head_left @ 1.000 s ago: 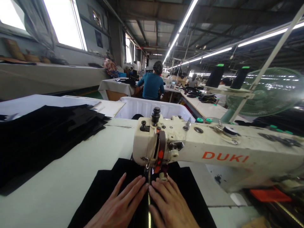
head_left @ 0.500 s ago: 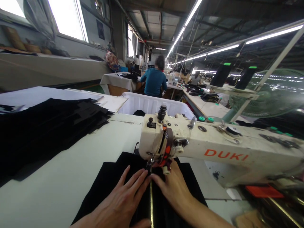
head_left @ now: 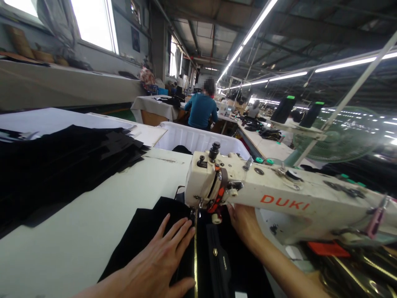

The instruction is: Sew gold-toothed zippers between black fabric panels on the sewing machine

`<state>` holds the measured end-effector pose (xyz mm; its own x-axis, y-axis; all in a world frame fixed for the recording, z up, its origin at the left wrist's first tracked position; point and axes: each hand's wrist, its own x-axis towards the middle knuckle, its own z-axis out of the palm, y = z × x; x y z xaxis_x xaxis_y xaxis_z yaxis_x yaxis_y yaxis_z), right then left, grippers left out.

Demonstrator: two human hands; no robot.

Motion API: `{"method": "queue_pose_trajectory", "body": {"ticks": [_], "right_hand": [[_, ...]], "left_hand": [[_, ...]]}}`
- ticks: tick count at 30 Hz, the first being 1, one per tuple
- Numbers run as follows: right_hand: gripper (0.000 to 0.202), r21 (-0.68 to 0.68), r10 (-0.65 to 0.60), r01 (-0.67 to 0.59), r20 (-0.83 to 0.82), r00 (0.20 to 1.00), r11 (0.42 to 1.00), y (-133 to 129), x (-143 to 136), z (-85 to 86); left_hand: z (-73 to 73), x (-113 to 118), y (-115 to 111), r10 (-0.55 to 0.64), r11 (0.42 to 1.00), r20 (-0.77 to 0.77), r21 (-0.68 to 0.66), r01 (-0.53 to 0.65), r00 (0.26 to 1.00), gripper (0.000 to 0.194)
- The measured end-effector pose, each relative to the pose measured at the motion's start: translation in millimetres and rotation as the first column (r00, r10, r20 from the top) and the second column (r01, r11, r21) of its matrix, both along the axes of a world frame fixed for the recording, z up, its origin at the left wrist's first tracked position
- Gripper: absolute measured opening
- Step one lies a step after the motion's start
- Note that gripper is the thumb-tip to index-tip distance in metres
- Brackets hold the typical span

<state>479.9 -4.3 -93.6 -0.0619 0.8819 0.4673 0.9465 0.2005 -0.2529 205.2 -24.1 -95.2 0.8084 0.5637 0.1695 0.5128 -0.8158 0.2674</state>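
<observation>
Head view: the left hand point(head_left: 164, 254) is lying flat, palm down, its fingers extended and its thumb spread away from them; it is pressing on the black fabric point(head_left: 124, 248) at about seven o'clock from the needle area. Its thumb tip is reaching the gold zipper-like strip point(head_left: 195, 260), which is running down the fabric from the needle toward six o'clock. The right hand point(head_left: 240, 219) is reaching in at three o'clock, its fingers partly hidden behind the sewing machine head, so whether it is pinching or only resting on the fabric cannot be told. The fabric is lying under the DUKI sewing machine point(head_left: 248, 182), whose arm is extending toward three o'clock. Farther out, a pile of black cut pieces point(head_left: 68, 169) is lying at nine o'clock, a white plastic bin point(head_left: 198, 136) is standing at twelve, and beyond it a person in a teal top point(head_left: 201, 109) is sitting.
</observation>
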Motion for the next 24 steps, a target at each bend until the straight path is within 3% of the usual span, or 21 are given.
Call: {"method": "queue_pose_trajectory", "body": {"ticks": [2, 6, 10, 17, 24], "right_hand": [[0.025, -0.021, 0.019, -0.019, -0.011, 1.0, 1.0, -12, 0, 4.0], [0.024, -0.133, 0.24, -0.247, -0.066, 0.969, 0.96, -40, -26, 4.2], [0.034, -0.098, 0.383, -0.384, -0.025, 0.923, 0.918, -53, -43, -4.8], [0.032, -0.026, 0.381, -0.38, 0.092, 0.92, 0.925, -54, -42, -14.1], [0.031, 0.078, 0.378, -0.393, 0.154, 0.913, 0.916, -51, -45, -8.5]], "left_hand": [[1.4, 1, 0, 0.004, 1.0, -0.005, 0.009, -0.004, 1.0, 0.08], [9.2, 4, -1, 0.013, 1.0, -0.031, -0.009, -0.013, 0.999, 0.077], [13.9, 6, -1, 0.02, 1.0, -0.062, 0.005, -0.02, 0.998, 0.078], [4.5, 5, 1, -0.018, 0.993, -0.015, 0.116, 0.019, 1.0, 0.09], [2.9, 2, 3, -0.023, 0.988, -0.077, 0.152, 0.035, 0.997, 0.084]]}}
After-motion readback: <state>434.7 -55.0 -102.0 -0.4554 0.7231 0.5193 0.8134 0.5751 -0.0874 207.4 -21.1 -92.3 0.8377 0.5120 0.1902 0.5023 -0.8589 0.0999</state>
